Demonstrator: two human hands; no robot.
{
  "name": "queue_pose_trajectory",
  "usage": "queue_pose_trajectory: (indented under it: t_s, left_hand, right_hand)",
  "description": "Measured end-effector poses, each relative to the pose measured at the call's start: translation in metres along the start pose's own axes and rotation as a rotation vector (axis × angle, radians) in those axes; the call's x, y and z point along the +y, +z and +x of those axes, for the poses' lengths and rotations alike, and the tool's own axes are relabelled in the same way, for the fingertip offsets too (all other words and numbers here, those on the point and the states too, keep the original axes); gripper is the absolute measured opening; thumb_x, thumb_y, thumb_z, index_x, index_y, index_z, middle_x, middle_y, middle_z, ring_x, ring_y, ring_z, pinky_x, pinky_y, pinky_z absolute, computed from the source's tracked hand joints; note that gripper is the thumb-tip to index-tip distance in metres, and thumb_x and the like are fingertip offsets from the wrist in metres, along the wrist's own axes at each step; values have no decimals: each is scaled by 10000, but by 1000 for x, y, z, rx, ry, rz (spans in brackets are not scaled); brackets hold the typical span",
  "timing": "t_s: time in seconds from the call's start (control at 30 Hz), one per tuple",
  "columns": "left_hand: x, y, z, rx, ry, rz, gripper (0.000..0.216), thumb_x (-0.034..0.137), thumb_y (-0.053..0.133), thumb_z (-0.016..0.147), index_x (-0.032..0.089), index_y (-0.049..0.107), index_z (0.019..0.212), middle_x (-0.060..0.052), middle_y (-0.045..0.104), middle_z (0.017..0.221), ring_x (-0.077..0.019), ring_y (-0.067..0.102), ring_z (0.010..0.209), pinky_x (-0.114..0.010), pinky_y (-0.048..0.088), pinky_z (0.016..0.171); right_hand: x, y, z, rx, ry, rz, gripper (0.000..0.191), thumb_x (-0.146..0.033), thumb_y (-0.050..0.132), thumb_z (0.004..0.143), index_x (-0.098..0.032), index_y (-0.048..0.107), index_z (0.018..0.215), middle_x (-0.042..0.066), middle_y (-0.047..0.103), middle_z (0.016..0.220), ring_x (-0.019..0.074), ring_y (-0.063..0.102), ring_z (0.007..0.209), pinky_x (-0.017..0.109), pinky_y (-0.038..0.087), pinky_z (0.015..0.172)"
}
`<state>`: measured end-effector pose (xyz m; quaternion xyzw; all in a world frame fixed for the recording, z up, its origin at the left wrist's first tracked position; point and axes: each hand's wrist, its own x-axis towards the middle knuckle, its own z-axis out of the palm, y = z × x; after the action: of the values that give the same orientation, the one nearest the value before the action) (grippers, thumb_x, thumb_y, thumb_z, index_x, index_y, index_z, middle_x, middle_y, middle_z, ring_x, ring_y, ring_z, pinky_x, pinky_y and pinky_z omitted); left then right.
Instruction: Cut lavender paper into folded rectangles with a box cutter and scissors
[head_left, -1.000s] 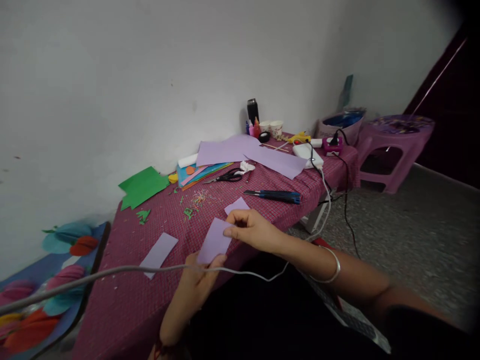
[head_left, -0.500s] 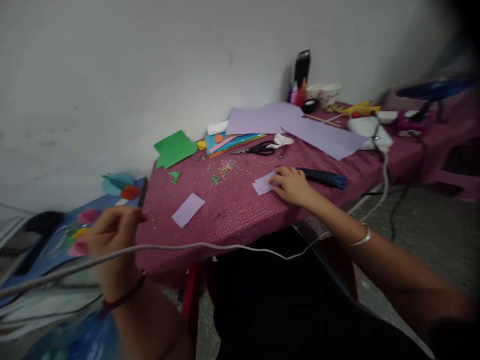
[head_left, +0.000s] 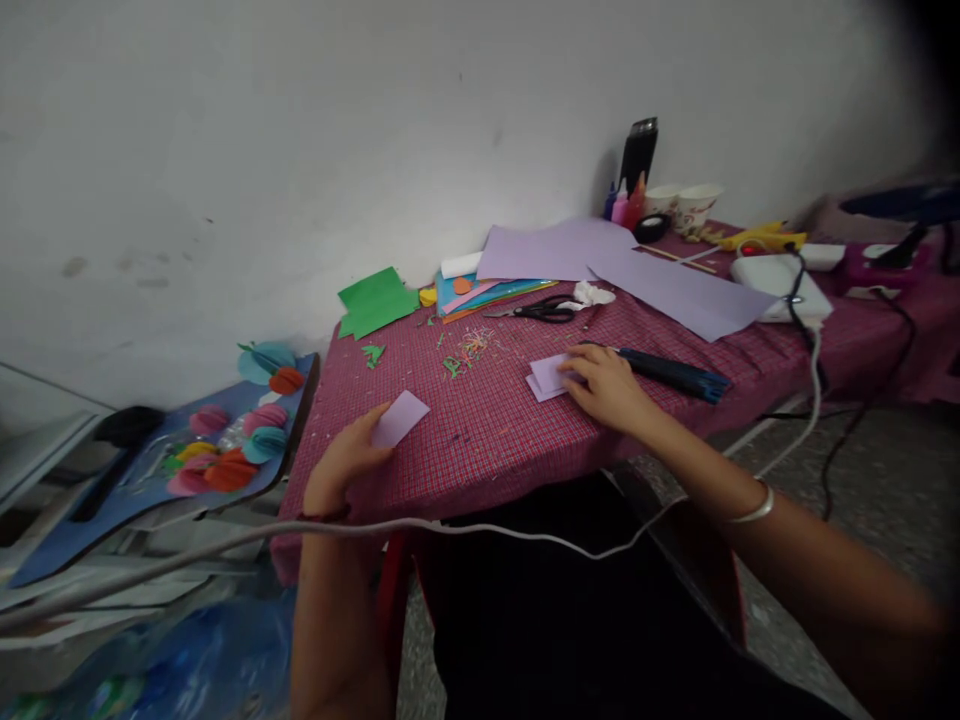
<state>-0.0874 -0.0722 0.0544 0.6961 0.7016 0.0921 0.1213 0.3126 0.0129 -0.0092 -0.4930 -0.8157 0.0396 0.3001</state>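
Observation:
My left hand (head_left: pixel 352 455) is at the left end of a small purple paper rectangle (head_left: pixel 403 418) lying on the table; its thumb and fingers are apart around that end. Farther right, my right hand (head_left: pixel 609 388) has its fingertips curled onto a few small purple paper pieces (head_left: pixel 547 376), overlapping in a little stack. The fingers cover the stack's right part. Just beyond that hand lies a long dark object with a blue end (head_left: pixel 671 373), partly hidden by it.
Black scissors (head_left: pixel 546 309), crumpled tissue (head_left: pixel 589 296) and paper scraps (head_left: pixel 472 348) lie mid-table. Green paper (head_left: pixel 379 300) and large purple sheets (head_left: pixel 559 252) are along the wall. A white cable (head_left: pixel 517 534) crosses before me. Paper decorations (head_left: pixel 232 468) rest on a blue board at left.
My left hand has come from beyond the table's left edge, where its fingers were pinched, to the small purple rectangle, and its fingers have spread. My right hand stays on the paper stack.

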Motion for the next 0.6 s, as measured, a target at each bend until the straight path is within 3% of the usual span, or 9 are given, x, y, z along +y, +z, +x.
queue_pose_trajectory:
  t_s: [0.13,0.27,0.37,0.5,0.6]
  left_hand:
    - [-3,1,3,22,-63,95,477,178,479,756,111,602,1212,-146,666,1165,-265,623,1056,-344,439,911]
    - [-11,1,2,12,-36,66,441,235,554,723,141,629,1147,-117,687,1111,-233,649,957,-303,463,845]
    - [-16,0,-1,-43,-20,21,328,260,578,694,166,659,997,-68,701,944,-202,641,818,-287,475,743]
    - [-19,-2,2,-77,33,18,76,200,553,641,186,616,681,-33,665,815,-184,608,772,-281,461,723]
    - [-19,-4,5,-95,85,5,52,187,538,621,195,561,574,-29,657,781,-196,612,793,-289,466,728]
  right_hand:
    - [1,2,0,9,-14,9,267,-261,498,870,-179,675,1053,132,576,1238,292,508,1136,464,389,949]
    - [2,2,0,27,-18,21,259,-249,493,874,-175,678,1039,129,586,1221,278,521,1116,444,402,934]
    - [2,2,0,31,-34,36,254,-242,490,875,-168,679,1028,132,593,1210,270,523,1112,435,401,939]
    - [1,2,0,41,-39,55,239,-228,501,868,-170,681,1014,127,601,1190,263,524,1106,433,393,955]
    - [0,1,0,43,-27,71,228,-213,512,860,-183,681,1011,117,606,1179,257,521,1112,430,387,963]
